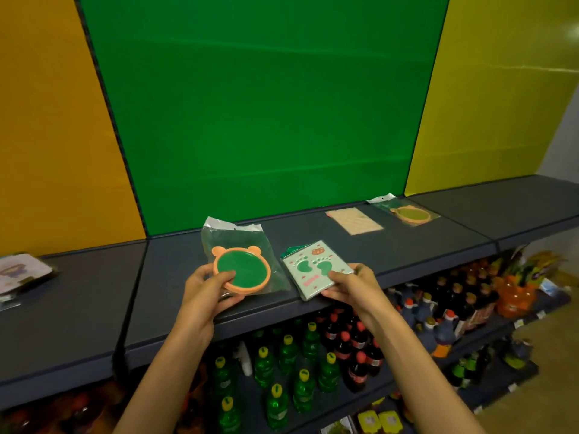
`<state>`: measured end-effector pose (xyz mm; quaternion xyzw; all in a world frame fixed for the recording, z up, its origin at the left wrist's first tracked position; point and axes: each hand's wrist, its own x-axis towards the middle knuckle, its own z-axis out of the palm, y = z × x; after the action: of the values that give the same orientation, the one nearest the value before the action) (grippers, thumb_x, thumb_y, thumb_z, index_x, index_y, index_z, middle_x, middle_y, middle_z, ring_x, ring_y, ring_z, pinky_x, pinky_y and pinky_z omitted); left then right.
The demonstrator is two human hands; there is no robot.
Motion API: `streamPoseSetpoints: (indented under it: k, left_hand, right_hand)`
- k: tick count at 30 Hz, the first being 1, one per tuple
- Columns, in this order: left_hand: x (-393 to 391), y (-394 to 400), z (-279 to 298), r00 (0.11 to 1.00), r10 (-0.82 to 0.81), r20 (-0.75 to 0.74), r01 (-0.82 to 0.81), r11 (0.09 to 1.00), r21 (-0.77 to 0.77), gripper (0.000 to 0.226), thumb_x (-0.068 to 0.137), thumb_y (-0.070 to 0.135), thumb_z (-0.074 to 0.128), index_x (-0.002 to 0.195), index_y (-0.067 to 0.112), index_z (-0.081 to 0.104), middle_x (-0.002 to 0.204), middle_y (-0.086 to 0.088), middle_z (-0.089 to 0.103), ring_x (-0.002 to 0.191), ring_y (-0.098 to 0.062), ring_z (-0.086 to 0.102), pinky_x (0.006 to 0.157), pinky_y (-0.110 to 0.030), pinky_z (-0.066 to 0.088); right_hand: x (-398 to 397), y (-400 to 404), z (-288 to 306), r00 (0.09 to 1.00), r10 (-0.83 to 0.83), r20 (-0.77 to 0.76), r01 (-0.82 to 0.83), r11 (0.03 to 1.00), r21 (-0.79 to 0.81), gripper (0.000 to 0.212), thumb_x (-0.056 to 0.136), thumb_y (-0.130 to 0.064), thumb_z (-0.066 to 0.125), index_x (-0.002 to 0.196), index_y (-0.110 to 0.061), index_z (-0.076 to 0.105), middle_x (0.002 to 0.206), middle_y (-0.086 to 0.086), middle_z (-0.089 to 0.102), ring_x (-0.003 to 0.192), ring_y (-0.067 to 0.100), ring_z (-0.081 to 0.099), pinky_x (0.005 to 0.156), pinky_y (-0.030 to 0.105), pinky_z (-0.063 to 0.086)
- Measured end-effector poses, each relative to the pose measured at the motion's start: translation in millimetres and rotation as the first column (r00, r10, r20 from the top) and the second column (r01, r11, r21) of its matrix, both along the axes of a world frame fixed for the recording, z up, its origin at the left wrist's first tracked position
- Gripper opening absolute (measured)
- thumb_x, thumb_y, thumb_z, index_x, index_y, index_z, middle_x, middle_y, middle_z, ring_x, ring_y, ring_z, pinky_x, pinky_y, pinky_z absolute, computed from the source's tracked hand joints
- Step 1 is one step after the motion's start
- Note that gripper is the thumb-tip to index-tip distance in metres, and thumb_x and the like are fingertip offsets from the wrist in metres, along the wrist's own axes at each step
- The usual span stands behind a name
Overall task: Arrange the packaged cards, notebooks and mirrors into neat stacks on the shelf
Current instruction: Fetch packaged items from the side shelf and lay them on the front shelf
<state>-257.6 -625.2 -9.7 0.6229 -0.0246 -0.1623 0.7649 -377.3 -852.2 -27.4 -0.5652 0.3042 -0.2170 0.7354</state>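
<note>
- The left hand (205,288) gripped a round mirror (242,270) with an orange bear-eared rim, thumb laid across the green-reflecting face and fingers curled beneath the near edge.
- This mirror sat in a clear plastic bag (238,236) whose far end lay on the shelf (94,302), near the front edge and left of centre.
- The right hand (355,285) pinched the near right corner of a pale notebook (316,270) printed with two green footprints and a small bear, thumb on the cover and fingers under it.
- The notebook lay just beside the mirror's bag, to its right; a dark green edge showed beneath its far side, so it appeared to top a small stack, though the count could not be told.
- A flat cream card pack (354,220) lay further back on the shelf, well apart from both hands.
- A second bagged mirror (410,213), of the same orange-rimmed kind, lay to the right of the card pack near the back panel.
- A further pile of packaged items (23,274) rested at the far left of the shelf; its print was too blurred to read.
- Behind the shelf stood a green back panel (266,104), flanked by yellow panels.
- Below the shelf, green bottles (282,371) and dark bottles (354,349) with red caps filled the lower tiers.
</note>
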Motion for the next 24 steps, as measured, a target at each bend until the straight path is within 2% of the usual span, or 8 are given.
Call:
streamPoseSetpoints:
  k: [3, 6, 9, 11, 14, 16, 21, 24]
  left_hand:
    - [15, -17, -3, 0.998, 0.057, -0.001, -0.057, 0.998, -0.027, 0.02, 0.092, 0.004, 0.064, 0.111, 0.008, 0.06, 0.109, -0.018, 0.069, 0.088, -0.023, 0.071, 0.053, -0.027, 0.06]
    - [33, -34, -6, 0.994, 0.109, -0.006, -0.109, 0.994, -0.028, 0.021, 0.092, 0.005, 0.065, 0.112, 0.007, 0.06, 0.111, -0.017, 0.068, 0.087, -0.022, 0.071, 0.054, -0.027, 0.061]
    - [51, -52, -6, 0.986, 0.163, -0.025, -0.164, 0.985, -0.046, 0.022, 0.092, 0.005, 0.065, 0.113, 0.007, 0.06, 0.112, -0.018, 0.067, 0.089, -0.023, 0.069, 0.054, -0.027, 0.06]
    - [62, -64, -3, 0.982, 0.189, -0.018, -0.189, 0.98, -0.06, 0.021, 0.092, 0.005, 0.064, 0.112, 0.008, 0.06, 0.11, -0.017, 0.067, 0.089, -0.023, 0.069, 0.055, -0.027, 0.061]
    - [72, -81, -1, 0.975, 0.221, 0.013, -0.22, 0.973, -0.072, 0.017, 0.092, 0.004, 0.063, 0.108, 0.01, 0.06, 0.104, -0.014, 0.068, 0.085, -0.022, 0.069, 0.056, -0.025, 0.061]
    - [77, -92, 2, 0.972, 0.236, 0.021, -0.234, 0.97, -0.069, 0.02, 0.092, 0.004, 0.063, 0.111, 0.008, 0.06, 0.101, -0.014, 0.068, 0.084, -0.022, 0.069, 0.057, -0.025, 0.061]
    - [87, -112, 8, 0.965, 0.256, 0.066, -0.253, 0.966, -0.043, 0.022, 0.091, 0.002, 0.062, 0.112, 0.007, 0.058, 0.099, -0.014, 0.067, 0.082, -0.021, 0.067, 0.059, -0.026, 0.062]
    - [88, -122, 11, 0.956, 0.282, 0.075, -0.28, 0.959, -0.039, 0.02, 0.091, 0.002, 0.062, 0.11, 0.008, 0.058, 0.099, -0.013, 0.067, 0.084, -0.02, 0.067, 0.061, -0.028, 0.062]
  right_hand:
    - [31, -16, 6, 0.999, 0.033, -0.03, -0.035, 0.999, -0.041, 0.015, 0.091, 0.002, 0.063, 0.094, -0.003, 0.049, 0.094, 0.017, 0.069, 0.078, 0.024, 0.073, 0.069, 0.034, 0.063]
    - [61, -35, 11, 0.994, 0.098, -0.044, -0.101, 0.992, -0.081, 0.024, 0.085, 0.009, 0.068, 0.084, -0.008, 0.052, 0.085, 0.008, 0.067, 0.079, 0.02, 0.069, 0.075, 0.036, 0.061]
    - [92, -59, 6, 0.981, 0.152, -0.123, -0.169, 0.976, -0.14, 0.041, 0.075, 0.009, 0.079, 0.101, -0.006, 0.052, 0.1, 0.01, 0.068, 0.083, 0.019, 0.071, 0.067, 0.031, 0.063]
    - [110, -75, 1, 0.962, 0.135, -0.237, -0.199, 0.941, -0.274, 0.052, 0.07, 0.0, 0.086, 0.108, -0.007, 0.052, 0.103, 0.011, 0.07, 0.074, 0.016, 0.072, 0.061, 0.027, 0.061]
    - [128, -94, -3, 0.914, 0.022, -0.406, -0.258, 0.803, -0.538, 0.052, 0.066, -0.024, 0.092, 0.102, -0.01, 0.057, 0.079, 0.008, 0.075, 0.052, 0.013, 0.067, 0.056, 0.027, 0.055]
    - [137, -102, -4, 0.883, -0.047, -0.467, -0.292, 0.724, -0.625, 0.055, 0.064, -0.039, 0.091, 0.102, -0.012, 0.06, 0.075, 0.008, 0.074, 0.061, 0.016, 0.07, 0.067, 0.029, 0.055]
    - [147, -109, 0, 0.843, -0.053, -0.535, -0.439, 0.506, -0.742, 0.053, 0.073, -0.053, 0.08, 0.103, -0.014, 0.06, 0.106, 0.006, 0.065, 0.104, 0.029, 0.06, 0.074, 0.035, 0.046]
    - [150, -113, 0, 0.831, -0.033, -0.556, -0.535, 0.229, -0.813, 0.062, 0.082, -0.059, 0.067, 0.129, -0.02, 0.053, 0.125, 0.009, 0.052, 0.115, 0.035, 0.054, 0.085, 0.042, 0.048]
